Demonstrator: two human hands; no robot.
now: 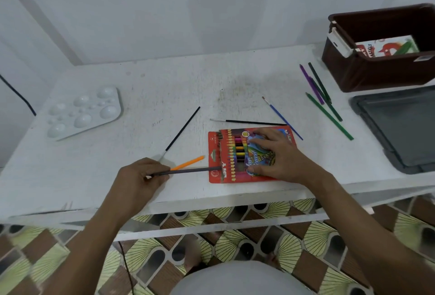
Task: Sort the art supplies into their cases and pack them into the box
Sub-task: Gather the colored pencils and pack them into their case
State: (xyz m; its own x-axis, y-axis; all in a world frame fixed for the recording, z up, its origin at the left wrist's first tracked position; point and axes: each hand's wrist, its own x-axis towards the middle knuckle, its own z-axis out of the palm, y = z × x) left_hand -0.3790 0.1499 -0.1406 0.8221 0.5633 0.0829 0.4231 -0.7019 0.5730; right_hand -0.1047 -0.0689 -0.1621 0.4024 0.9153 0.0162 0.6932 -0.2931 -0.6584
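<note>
Both hands low: left hand (pixel 138 178) pinching pencil (pixel 188 171).

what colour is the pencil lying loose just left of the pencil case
Orange, seen in the head view, beside the red case.

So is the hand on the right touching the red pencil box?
Touching. The head view shows the right hand lying flat on the red pencil box, fingers spread over its picture.
</note>
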